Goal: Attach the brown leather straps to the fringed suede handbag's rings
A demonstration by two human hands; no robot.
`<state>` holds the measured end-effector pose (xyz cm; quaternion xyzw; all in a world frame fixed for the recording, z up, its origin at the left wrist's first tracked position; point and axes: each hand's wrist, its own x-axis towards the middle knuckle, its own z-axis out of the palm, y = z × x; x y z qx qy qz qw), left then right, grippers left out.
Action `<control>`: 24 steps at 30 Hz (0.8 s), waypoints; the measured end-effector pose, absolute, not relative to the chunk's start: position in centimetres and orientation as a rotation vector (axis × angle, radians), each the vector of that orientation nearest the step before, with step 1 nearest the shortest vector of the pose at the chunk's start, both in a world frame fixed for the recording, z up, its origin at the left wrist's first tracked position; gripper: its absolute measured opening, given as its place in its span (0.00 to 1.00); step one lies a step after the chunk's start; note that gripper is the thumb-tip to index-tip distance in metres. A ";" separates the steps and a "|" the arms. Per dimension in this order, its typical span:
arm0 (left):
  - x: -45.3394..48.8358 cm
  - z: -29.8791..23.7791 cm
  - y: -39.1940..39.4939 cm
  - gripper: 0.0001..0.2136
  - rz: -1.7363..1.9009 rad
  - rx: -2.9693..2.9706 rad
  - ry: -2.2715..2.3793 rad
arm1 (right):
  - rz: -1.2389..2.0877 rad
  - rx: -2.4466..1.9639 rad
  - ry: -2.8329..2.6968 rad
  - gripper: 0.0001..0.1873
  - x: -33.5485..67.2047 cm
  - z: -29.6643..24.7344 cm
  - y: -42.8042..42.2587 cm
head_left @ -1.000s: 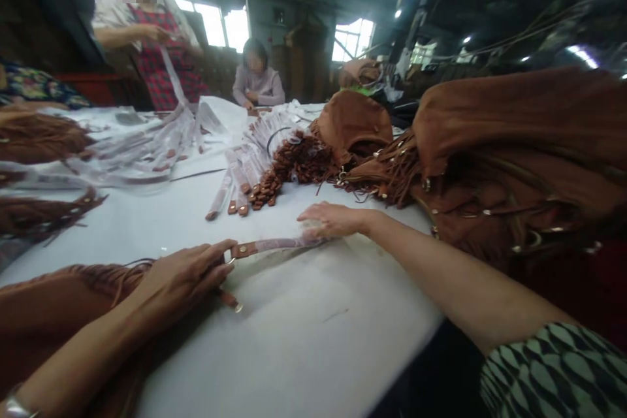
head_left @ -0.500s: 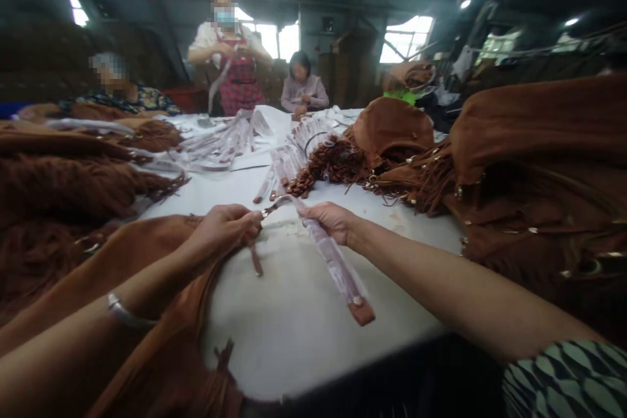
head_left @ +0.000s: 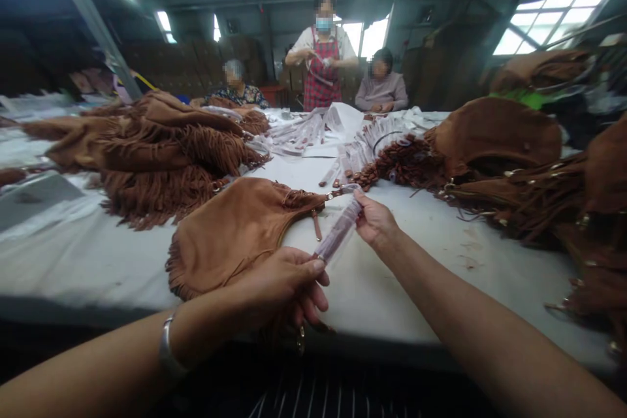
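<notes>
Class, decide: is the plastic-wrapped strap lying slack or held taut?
Taut: the plastic-wrapped brown strap runs straight between left hand and right hand.

At centre frame, a left hand (head_left: 289, 281) and a right hand (head_left: 375, 222) gripped opposite ends of a plastic-wrapped strap (head_left: 339, 235) over a white table (head_left: 416, 274), beside a brown fringed bag (head_left: 235, 228); three people worked at top centre.

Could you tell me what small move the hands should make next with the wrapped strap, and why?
Probably draw the wrapped strap taut. The left hand pinches its near end, the right hand grips its far end, and that end seems to join the brown fringed bag at its corner.
</notes>
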<state>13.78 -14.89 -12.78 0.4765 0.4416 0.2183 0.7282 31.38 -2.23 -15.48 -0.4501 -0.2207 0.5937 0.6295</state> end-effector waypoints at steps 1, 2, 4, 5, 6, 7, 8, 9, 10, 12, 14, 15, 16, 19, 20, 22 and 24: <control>13.8 -12.7 -14.9 0.20 0.512 1.066 0.999 | 1.343 -1.041 -0.516 0.05 31.3 -15.3 -2.4; 13.8 -12.7 -14.9 0.20 0.540 1.082 1.032 | 1.325 -1.058 -0.533 0.06 31.3 -15.2 -2.6; 13.7 -12.3 -14.8 0.19 0.563 1.122 1.078 | 1.284 -1.117 -0.585 0.09 31.7 -15.1 -2.8; 13.7 -12.2 -14.7 0.19 0.559 1.145 1.081 | 1.257 -1.160 -0.619 0.11 32.2 -15.2 -2.9; 13.5 -12.0 -14.6 0.19 0.551 1.169 1.071 | 1.222 -1.211 -0.658 0.13 32.7 -15.4 -3.0; 13.3 -11.8 -14.5 0.19 0.541 1.194 1.057 | 1.181 -1.267 -0.699 0.14 33.4 -15.6 -3.1; 13.1 -11.7 -14.5 0.19 0.529 1.221 1.045 | 1.133 -1.324 -0.746 0.15 34.1 -16.0 -3.2; 12.8 -11.7 -14.4 0.19 0.518 1.251 1.041 | 1.079 -1.378 -0.799 0.16 34.9 -16.3 -3.2; 12.6 -11.8 -14.3 0.19 0.506 1.284 1.051 | 1.017 -1.426 -0.858 0.17 35.6 -16.6 -3.1; 12.3 -12.0 -14.1 0.18 0.470 1.362 1.081 | 0.875 -1.496 -0.989 0.17 36.8 -16.9 -2.9; 12.1 -12.2 -13.8 0.17 0.441 1.451 1.109 | 0.716 -1.526 -1.123 0.14 37.3 -16.3 -2.8; 12.1 -12.2 -13.6 0.16 0.430 1.506 1.119 | 0.635 -1.524 -1.180 0.10 37.3 -15.7 -2.8; 12.0 -12.1 -13.4 0.16 0.415 1.577 1.123 | 0.564 -1.512 -1.224 0.04 36.9 -14.8 -3.1; 12.0 -11.4 -12.5 0.15 0.399 1.917 1.139 | 0.406 -1.346 -1.512 0.16 34.5 -12.0 -5.1; 11.9 -11.1 -12.1 0.15 0.421 2.050 1.147 | 0.382 -1.217 -1.734 0.18 33.3 -11.2 -6.0; 11.8 -10.6 -11.2 0.14 0.490 2.252 1.177 | 0.528 -0.974 -2.154 0.13 31.1 -10.2 -7.7; 11.6 -10.7 -10.7 0.14 0.539 2.316 1.242 | 0.644 -0.910 -2.337 0.07 29.6 -10.1 -8.7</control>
